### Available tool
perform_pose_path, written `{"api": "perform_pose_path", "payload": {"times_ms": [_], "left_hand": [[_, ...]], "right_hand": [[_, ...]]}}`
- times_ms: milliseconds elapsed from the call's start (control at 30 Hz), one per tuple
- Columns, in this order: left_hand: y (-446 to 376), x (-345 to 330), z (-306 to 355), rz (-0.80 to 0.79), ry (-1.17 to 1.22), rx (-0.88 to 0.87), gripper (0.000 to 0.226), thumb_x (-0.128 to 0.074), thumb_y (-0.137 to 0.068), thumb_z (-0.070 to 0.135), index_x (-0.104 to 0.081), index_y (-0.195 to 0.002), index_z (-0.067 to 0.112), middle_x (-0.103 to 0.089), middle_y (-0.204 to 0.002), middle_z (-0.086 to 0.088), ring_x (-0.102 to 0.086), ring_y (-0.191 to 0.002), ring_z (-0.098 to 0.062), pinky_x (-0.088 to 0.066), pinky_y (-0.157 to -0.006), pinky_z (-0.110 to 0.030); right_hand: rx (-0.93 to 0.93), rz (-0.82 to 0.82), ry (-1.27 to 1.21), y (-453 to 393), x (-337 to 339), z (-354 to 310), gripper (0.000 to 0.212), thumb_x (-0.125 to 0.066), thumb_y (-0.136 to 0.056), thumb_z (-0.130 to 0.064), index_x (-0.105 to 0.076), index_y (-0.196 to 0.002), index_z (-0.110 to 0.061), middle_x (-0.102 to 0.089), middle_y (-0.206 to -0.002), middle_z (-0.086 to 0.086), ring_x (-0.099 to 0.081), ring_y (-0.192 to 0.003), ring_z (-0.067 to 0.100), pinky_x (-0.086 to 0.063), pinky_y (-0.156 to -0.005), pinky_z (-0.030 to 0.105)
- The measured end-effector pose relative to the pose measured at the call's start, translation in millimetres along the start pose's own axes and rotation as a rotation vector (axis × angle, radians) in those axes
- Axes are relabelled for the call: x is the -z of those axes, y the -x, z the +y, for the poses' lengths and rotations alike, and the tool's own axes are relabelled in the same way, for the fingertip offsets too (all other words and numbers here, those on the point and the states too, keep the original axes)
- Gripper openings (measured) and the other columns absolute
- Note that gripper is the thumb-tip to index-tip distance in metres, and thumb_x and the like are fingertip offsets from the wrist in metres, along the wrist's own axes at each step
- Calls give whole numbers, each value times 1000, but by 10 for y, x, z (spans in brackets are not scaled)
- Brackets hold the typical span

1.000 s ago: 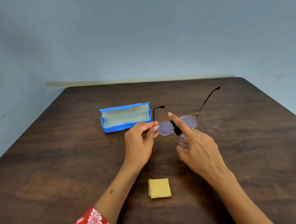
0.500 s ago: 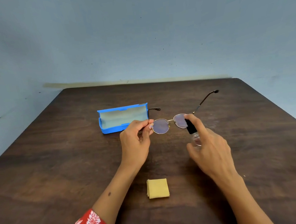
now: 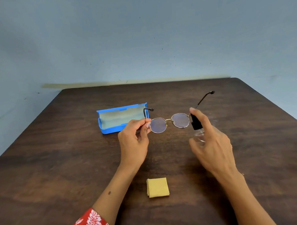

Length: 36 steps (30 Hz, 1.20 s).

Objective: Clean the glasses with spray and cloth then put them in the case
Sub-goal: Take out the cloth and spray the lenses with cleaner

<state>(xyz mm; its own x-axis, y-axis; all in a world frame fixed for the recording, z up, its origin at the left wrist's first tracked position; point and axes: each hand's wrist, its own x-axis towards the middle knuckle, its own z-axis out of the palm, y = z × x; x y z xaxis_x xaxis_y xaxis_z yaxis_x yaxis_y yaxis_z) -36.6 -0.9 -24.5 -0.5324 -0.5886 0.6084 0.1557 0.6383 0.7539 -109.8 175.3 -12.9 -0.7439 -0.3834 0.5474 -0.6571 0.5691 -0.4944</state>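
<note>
While pinched left, glasses (image 3: pixel 168 122) crosswise, temples pointing away.

Head-worn view, facing forward and down, table (image 3: pixel 59 175) close below

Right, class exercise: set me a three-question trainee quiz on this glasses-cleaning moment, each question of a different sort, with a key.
1. True or false: the yellow cloth lies folded on the table, touched by neither hand.
2. Which hand holds the spray bottle? A) left B) right C) neither
3. Fill in: the blue case stands ____, with no glasses inside.

Key:
1. True.
2. B: the right hand holds it beside the glasses, forefinger over the black nozzle; the left hand pinches the frame's end.
3. Open.
</note>
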Motion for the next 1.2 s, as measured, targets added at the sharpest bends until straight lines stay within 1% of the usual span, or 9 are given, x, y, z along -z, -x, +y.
{"api": "perform_pose_path", "payload": {"times_ms": [200, 333, 467, 600, 700, 933, 1067, 1133, 1200], "left_hand": [[-14, 22, -10, 62, -12, -1, 16, -60, -88, 4, -69, -101, 4, -69, -90, -4, -68, -77, -11, -54, -73, -16], [-19, 34, -6, 80, -22, 1, 16, -58, -89, 2, -69, -101, 3, -65, -89, -1, -65, -75, -3, -48, -71, -5], [-20, 34, -13, 79, -29, 16, 17, -57, -89, 3, -68, -102, 3, -64, -91, -1, -67, -77, -15, -52, -72, -14], [-25, 33, -20, 85, -38, 25, 17, -58, -89, 3, -68, -102, 3, -66, -91, -5, -66, -75, -13, -50, -71, -8], [-28, 32, -20, 87, -61, 25, 17, -58, -89, 3, -69, -102, 3, -65, -90, -3, -67, -77, -17, -53, -72, -20], [-34, 27, -30, 103, -89, 50, 15, -58, -89, 6, -69, -100, 3, -69, -93, -8, -67, -82, -22, -55, -76, -34], [-32, 29, -23, 99, -86, 95, 16, -58, -90, 8, -68, -101, 3, -70, -92, -8, -66, -83, -20, -55, -78, -34], [-26, 34, -27, 100, -93, 103, 16, -59, -89, 8, -68, -101, 4, -71, -91, -8, -66, -82, -19, -55, -77, -32], [-16, 36, -24, 92, -93, 118, 17, -60, -89, 10, -69, -102, 5, -71, -92, -8, -66, -82, -17, -54, -75, -28]], "right_hand": [[-152, 243, -310, -60, 28, 49, 76, -59, -68, -19, -25, -134, -37, -60, -70, -16, -59, -61, 1, -37, -59, 3], [-242, 154, -356, -390, 20, 185, 36, -61, -82, -9, -42, -111, -16, -61, -88, -6, -58, -82, 20, -39, -69, 26], [-314, 119, -362, -645, -48, 293, 29, -66, -84, -13, -46, -104, -8, -58, -102, 12, -55, -92, 27, -36, -74, 26], [-362, 127, -364, -765, -105, 358, 29, -67, -84, -14, -43, -101, -9, -55, -100, 8, -53, -91, 25, -39, -76, 30], [-420, 118, -371, -813, -140, 401, 35, -66, -85, -15, -44, -111, -5, -52, -103, 6, -49, -92, 20, -37, -76, 28], [-479, 76, -403, -829, -138, 436, 42, -68, -83, -13, -43, -116, -6, -51, -100, 4, -51, -81, 16, -35, -50, 9], [-535, 70, -283, -690, 2, 392, 89, -81, -69, -12, -27, -139, -8, -41, -136, 16, -39, -124, 28, -35, -97, 31], [-549, 210, -250, -485, 62, 280, 82, -79, -68, -14, -34, -136, -9, -43, -133, 16, -42, -120, 27, -34, -94, 29], [-498, 204, -289, -249, 87, 84, 51, -75, -72, -19, -50, -117, -16, -60, -110, 5, -59, -94, 16, -44, -86, 26]]}}
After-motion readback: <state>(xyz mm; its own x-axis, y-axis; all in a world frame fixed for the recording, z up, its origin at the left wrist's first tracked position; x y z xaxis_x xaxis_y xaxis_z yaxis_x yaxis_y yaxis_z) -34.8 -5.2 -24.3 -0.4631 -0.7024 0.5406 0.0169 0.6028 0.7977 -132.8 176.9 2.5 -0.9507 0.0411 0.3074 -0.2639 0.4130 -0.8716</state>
